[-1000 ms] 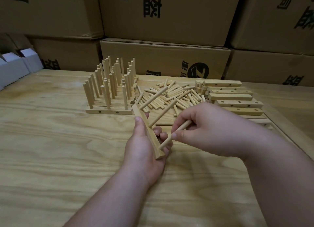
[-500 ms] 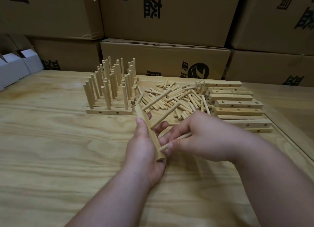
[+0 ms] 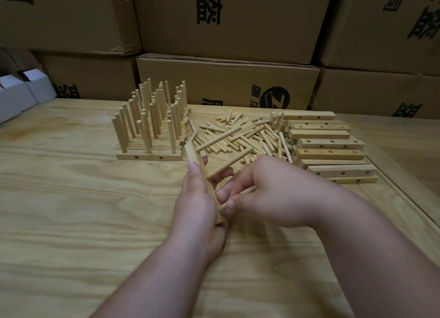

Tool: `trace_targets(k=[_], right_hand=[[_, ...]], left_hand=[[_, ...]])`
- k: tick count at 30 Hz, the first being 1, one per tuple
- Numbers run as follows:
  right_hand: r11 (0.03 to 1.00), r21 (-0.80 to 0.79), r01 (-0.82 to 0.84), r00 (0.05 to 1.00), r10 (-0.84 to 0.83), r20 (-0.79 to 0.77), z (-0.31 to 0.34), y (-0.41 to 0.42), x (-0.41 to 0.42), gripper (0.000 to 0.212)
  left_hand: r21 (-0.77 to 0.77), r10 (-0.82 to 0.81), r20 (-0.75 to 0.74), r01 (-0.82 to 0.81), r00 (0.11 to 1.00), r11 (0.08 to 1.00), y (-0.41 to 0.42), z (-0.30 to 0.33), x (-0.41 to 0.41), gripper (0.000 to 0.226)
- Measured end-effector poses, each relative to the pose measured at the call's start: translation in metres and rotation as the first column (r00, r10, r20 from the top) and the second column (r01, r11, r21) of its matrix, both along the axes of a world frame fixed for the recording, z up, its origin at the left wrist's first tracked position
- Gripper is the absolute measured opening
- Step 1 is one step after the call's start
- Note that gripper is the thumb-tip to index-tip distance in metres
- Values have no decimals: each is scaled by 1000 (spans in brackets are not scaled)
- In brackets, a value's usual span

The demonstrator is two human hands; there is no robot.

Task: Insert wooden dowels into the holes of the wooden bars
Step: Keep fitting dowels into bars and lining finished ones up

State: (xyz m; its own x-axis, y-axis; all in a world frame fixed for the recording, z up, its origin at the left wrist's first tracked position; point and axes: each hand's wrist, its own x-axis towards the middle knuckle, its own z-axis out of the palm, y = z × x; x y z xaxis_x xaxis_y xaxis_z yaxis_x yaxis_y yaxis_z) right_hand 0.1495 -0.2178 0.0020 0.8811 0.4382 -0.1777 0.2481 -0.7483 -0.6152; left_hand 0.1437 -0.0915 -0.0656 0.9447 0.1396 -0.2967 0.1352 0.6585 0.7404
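Wooden bar [image 3: 204, 182] sits clamped in my left hand [image 3: 197, 205], thumb along its top and the other fingers wrapped behind it, the bar tilted with its far end pointing away toward the pile. Two dowels already stick out of its side, slanting up to the right: a far one [image 3: 220, 137] and a nearer one [image 3: 229, 161]. My right hand [image 3: 271, 193] pinches a third dowel [image 3: 234, 199] between thumb and fingers, its tip pressed against the bar's near end just beside my left palm; whether it is seated in a hole I cannot tell. Behind my hands on the plywood desk [image 3: 71, 210] lies a loose heap of dowels [image 3: 242, 136], with a stack of drilled bars [image 3: 328, 148] just to its right. To the left of the heap stand finished bars with upright dowels [image 3: 152, 124], set in rows. Cardboard boxes [image 3: 228, 81] line the back, and white boxes [image 3: 16, 96] sit at the far left.
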Motion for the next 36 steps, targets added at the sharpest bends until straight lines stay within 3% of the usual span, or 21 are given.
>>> trace_targets(k=[5, 12, 19, 27, 36], right_hand=[[997, 81, -1, 997, 7, -79, -2, -5, 3, 7], [999, -42, -27, 995, 31, 97, -2, 3, 0, 9], [991, 133, -7, 996, 19, -87, -7, -5, 3, 13], [992, -129, -16, 994, 30, 106, 3, 4, -4, 12], [996, 92, 0, 999, 4, -40, -1, 0, 0, 10]], left_hand=[[-28, -27, 9, 27, 1000, 999, 0, 0, 1, 40], [-14, -5, -4, 5, 1000, 1000, 0, -1, 2, 40], [-19, -22, 9, 23, 1000, 1000, 1, 0, 1, 39], [2, 20, 79, -21, 997, 1000, -5, 3, -5, 29], [-106, 29, 35, -25, 999, 994, -1, 6, -5, 39]])
